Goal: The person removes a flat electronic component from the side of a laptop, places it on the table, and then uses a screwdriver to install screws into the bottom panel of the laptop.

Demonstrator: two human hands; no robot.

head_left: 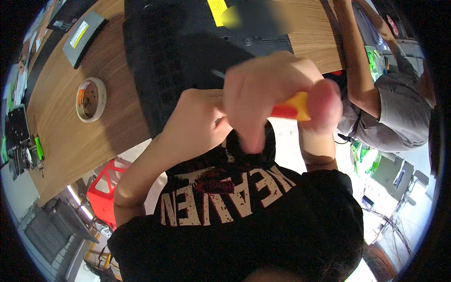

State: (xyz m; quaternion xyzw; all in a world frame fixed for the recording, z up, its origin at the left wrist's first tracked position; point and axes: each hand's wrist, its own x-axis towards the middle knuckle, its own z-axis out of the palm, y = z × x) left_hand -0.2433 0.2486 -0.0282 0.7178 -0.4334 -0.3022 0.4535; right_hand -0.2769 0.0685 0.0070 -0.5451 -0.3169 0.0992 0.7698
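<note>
My right hand (282,96), blurred by motion, is closed around a red-and-yellow handle (290,109) in front of my chest, with the thumb over its end. A thin grey shaft (218,74) shows faintly at the upper left of that hand. My left hand (192,122) is curled just left of it, its fingertips behind the right hand; what they hold is hidden. Beneath and beyond both hands lies a black mat (164,47) on the wooden desk (56,122).
A grey panel with a yellow label (82,40), a tape roll (90,99) and a green-handled tool (39,148) lie on the left. A yellow strip (216,11) sits at the back. A person in grey (394,113) is at my right; a red stool (101,192) stands below left.
</note>
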